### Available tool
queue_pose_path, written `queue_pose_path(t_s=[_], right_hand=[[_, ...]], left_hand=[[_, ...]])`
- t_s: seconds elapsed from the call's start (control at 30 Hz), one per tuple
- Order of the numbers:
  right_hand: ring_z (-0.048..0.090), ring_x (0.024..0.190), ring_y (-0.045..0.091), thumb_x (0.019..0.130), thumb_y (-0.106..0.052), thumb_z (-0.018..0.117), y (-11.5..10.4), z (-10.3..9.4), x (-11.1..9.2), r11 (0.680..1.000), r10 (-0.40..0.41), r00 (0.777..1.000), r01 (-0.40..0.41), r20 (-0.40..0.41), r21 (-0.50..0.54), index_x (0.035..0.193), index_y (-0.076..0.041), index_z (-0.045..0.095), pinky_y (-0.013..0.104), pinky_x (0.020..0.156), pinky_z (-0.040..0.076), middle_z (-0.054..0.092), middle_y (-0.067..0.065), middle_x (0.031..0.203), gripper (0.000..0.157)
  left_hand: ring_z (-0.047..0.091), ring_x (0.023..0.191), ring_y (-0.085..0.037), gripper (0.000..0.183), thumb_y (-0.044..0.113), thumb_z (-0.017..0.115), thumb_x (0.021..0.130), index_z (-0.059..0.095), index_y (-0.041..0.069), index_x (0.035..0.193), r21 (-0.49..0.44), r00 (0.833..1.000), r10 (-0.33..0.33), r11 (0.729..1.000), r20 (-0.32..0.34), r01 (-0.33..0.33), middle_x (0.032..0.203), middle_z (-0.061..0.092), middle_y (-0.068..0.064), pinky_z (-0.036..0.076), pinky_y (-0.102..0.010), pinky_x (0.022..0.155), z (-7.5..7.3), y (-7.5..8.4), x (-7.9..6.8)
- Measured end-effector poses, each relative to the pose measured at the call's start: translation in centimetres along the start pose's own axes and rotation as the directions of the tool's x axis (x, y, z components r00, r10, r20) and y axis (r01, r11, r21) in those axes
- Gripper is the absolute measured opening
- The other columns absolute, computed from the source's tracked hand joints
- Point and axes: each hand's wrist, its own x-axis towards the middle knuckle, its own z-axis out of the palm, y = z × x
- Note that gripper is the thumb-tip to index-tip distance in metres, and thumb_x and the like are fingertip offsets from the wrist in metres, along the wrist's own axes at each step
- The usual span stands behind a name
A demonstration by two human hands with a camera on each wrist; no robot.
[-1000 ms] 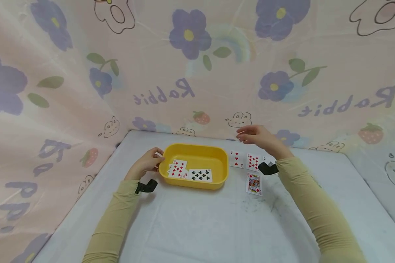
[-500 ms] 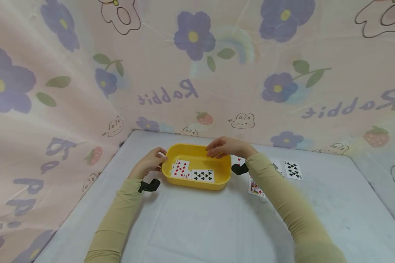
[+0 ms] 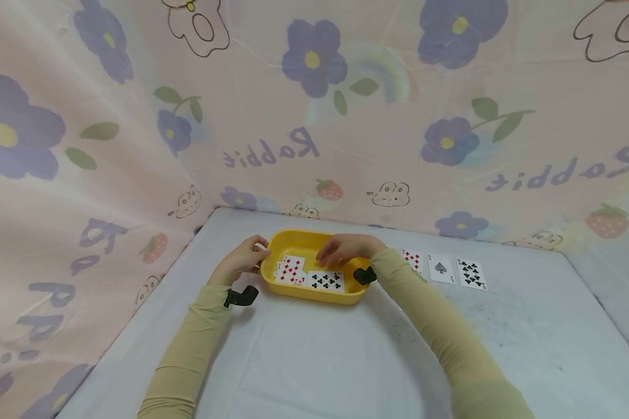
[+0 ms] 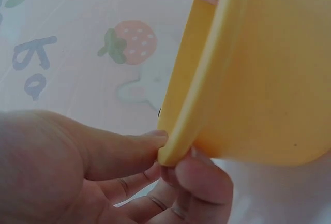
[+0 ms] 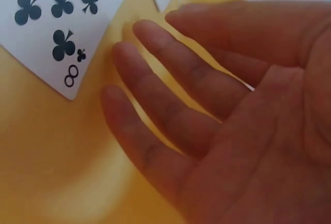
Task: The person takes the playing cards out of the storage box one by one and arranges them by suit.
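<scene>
- Left fingers pinch the rim of the tub [image 3: 314, 296], mid-frame; a steady left hand [image 3: 241, 255] should stop it sliding.
- Right hand [image 3: 351, 248] reaches in, fingers slightly apart and holding nothing, near the eight [image 3: 327, 281]; flat cards probably lift best by an edge.
- Right of centre, the sleeve [image 3: 430, 311] blocks part of the surface [image 3: 293, 361], near the ace [image 3: 440, 268].

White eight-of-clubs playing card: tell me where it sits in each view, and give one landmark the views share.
Head: the white eight-of-clubs playing card lies just below and right of picture centre, inside the yellow rounded-rectangular tub.
Left wrist: not in it.
Right wrist: upper left corner, cut off by the frame, left of the right hand.
Shared landmark: the tub, in all three views.
</scene>
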Motion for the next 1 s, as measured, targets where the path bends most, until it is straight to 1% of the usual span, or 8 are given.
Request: queue_pose_path(t_s=[0.17, 0.33, 0.5, 0.67, 0.87, 1.0], right_hand=[[0.056, 0.107, 0.020, 0.090, -0.004, 0.062, 0.1, 0.3, 0.8, 0.997, 0.026, 1.000, -0.025, 0.010, -0.071, 0.120, -0.006, 0.063, 0.034, 0.096, 0.043, 0.063, 0.007, 0.118, 0.031], [0.053, 0.103, 0.017, 0.086, -0.005, 0.069, 0.0, 0.7, 1.5, 0.987, 0.006, 0.999, 0.000, 0.037, -0.163, 0.121, -0.008, 0.063, 0.032, 0.096, 0.041, 0.061, 0.004, 0.116, 0.036], [0.049, 0.100, 0.019, 0.081, -0.005, 0.076, -0.1, 1.0, 1.9, 0.970, -0.018, 0.997, 0.036, 0.077, -0.241, 0.122, -0.012, 0.062, 0.029, 0.089, 0.041, 0.057, 0.006, 0.113, 0.044], [0.047, 0.096, 0.019, 0.079, -0.005, 0.078, 0.1, 1.0, 2.3, 0.958, -0.019, 0.994, 0.048, 0.105, -0.283, 0.123, -0.017, 0.060, 0.027, 0.082, 0.041, 0.053, 0.006, 0.112, 0.049], [0.043, 0.090, 0.018, 0.078, -0.003, 0.078, 0.1, 1.2, 2.5, 0.949, -0.036, 0.988, 0.080, 0.149, -0.304, 0.125, -0.016, 0.055, 0.027, 0.076, 0.039, 0.047, 0.009, 0.109, 0.054], [0.040, 0.092, 0.019, 0.079, -0.001, 0.076, -0.1, 1.4, 2.5, 0.940, -0.027, 0.987, 0.078, 0.155, -0.333, 0.127, -0.017, 0.052, 0.028, 0.076, 0.035, 0.044, 0.009, 0.105, 0.056]], left_hand=[[0.057, 0.078, -0.024, 0.026, 0.015, 0.051, 0.100, 0.044, 0.005, 0.123, 0.001, 1.000, 0.004, 1.000, 0.006, -0.004, 0.102, 0.055, -0.017, 0.054, -0.034, 0.066, 0.1, -0.1, 0.1], [0.057, 0.079, -0.025, 0.025, 0.014, 0.051, 0.100, 0.044, 0.005, 0.123, 0.002, 1.000, 0.003, 1.000, 0.005, -0.003, 0.103, 0.055, -0.017, 0.054, -0.032, 0.065, 0.1, -0.1, 0.0], [0.058, 0.080, -0.026, 0.025, 0.015, 0.052, 0.100, 0.045, 0.006, 0.122, -0.008, 1.000, -0.001, 1.000, 0.004, 0.001, 0.105, 0.056, -0.019, 0.054, -0.033, 0.066, 0.1, -0.1, 0.0], [0.057, 0.079, -0.025, 0.026, 0.015, 0.052, 0.100, 0.044, 0.005, 0.123, -0.006, 1.000, 0.007, 1.000, 0.002, -0.007, 0.104, 0.056, -0.018, 0.054, -0.031, 0.063, 0.1, -0.1, 0.0], [0.057, 0.078, -0.024, 0.027, 0.015, 0.051, 0.100, 0.044, 0.005, 0.124, -0.014, 1.000, 0.008, 1.000, 0.002, -0.008, 0.104, 0.056, -0.017, 0.054, -0.030, 0.062, 0.1, -0.1, 0.0], [0.057, 0.076, -0.024, 0.026, 0.015, 0.051, 0.100, 0.044, 0.005, 0.123, -0.009, 1.000, 0.012, 1.000, 0.002, -0.012, 0.101, 0.056, -0.017, 0.053, -0.031, 0.061, 0.0, -0.2, -0.1]])
